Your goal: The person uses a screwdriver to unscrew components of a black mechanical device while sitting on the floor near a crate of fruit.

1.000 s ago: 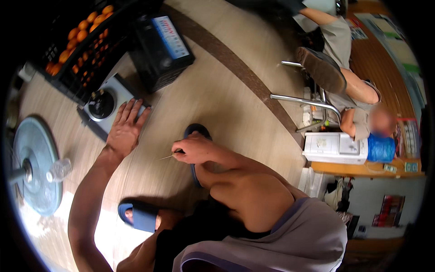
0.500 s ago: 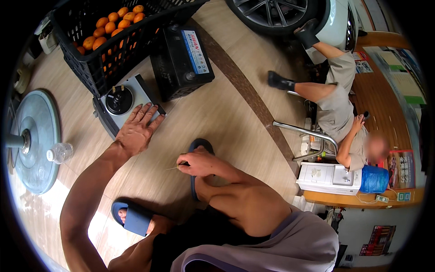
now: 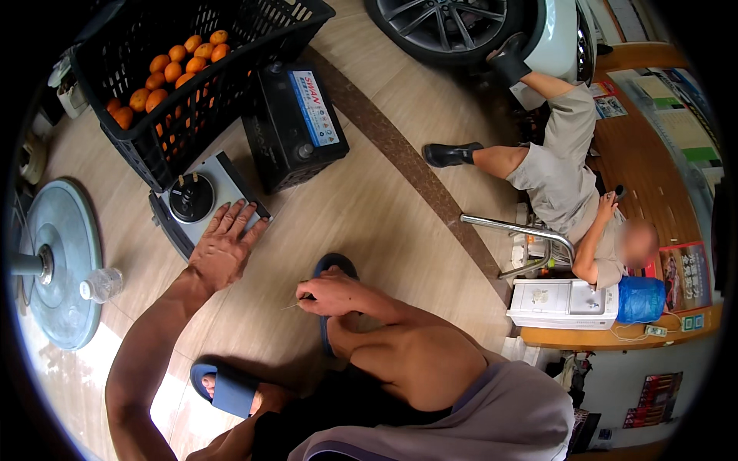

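Note:
My left hand [image 3: 223, 244] lies with fingers spread on the silver panel of a flat grey-and-black box [image 3: 217, 170]. A round black part [image 3: 191, 200] with small brass-coloured tabs is set into that panel, just beyond my fingers. My right hand [image 3: 329, 295] is closed above my slippered foot, beside my bent knee. From its fingers a thin pale strand [image 3: 290, 307] sticks out to the left, too fine to identify. Beyond the box stand a black plastic crate [image 3: 231, 84] of orange fruit [image 3: 156, 98] and a black car battery [image 3: 286, 146] with a blue-and-white label.
On the left are a round blue-grey pedestal base [image 3: 65, 223] and a clear plastic bottle [image 3: 106, 284]. A car wheel [image 3: 461, 27] is at the top. To the right, another person [image 3: 565, 184] sits near a chrome rail [image 3: 515, 223] and a white water dispenser [image 3: 565, 301].
The view has shifted slightly, so the crate, battery and box sit a little further left. The other person's lower boot has moved left. My hands keep their poses.

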The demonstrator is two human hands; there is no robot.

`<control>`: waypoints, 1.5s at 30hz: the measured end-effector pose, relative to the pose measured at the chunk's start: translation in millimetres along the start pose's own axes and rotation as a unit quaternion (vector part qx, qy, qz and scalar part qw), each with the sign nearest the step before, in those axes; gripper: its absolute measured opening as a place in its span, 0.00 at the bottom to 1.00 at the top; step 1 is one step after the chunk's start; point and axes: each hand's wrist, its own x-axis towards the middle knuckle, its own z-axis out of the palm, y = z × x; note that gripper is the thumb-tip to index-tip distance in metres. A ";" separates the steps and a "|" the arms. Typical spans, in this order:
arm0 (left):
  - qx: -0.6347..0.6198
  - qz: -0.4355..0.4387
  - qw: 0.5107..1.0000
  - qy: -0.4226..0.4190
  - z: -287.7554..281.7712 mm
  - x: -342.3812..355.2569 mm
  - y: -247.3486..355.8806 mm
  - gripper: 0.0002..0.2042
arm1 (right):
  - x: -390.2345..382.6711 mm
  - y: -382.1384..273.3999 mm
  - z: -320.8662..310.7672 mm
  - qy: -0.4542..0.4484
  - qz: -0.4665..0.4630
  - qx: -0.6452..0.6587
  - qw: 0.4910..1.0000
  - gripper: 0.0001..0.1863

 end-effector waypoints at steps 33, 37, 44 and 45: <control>-0.059 -0.007 0.998 -0.009 -12.4 13.1 3.5 0.34 | 18.8 52.4 85.1 0.360 -0.248 -0.015 0.899 0.11; -0.048 -0.003 0.999 -0.003 -9.5 13.3 3.0 0.34 | 21.8 51.7 87.7 0.337 -0.232 -0.009 0.912 0.10; -0.049 -0.004 0.999 0.001 -12.9 16.2 7.1 0.34 | 21.5 56.0 90.0 0.363 -0.227 -0.012 0.904 0.10; -0.053 -0.005 0.999 -0.002 -13.6 16.5 7.4 0.34 | 22.4 56.8 92.0 0.358 -0.229 -0.018 0.905 0.10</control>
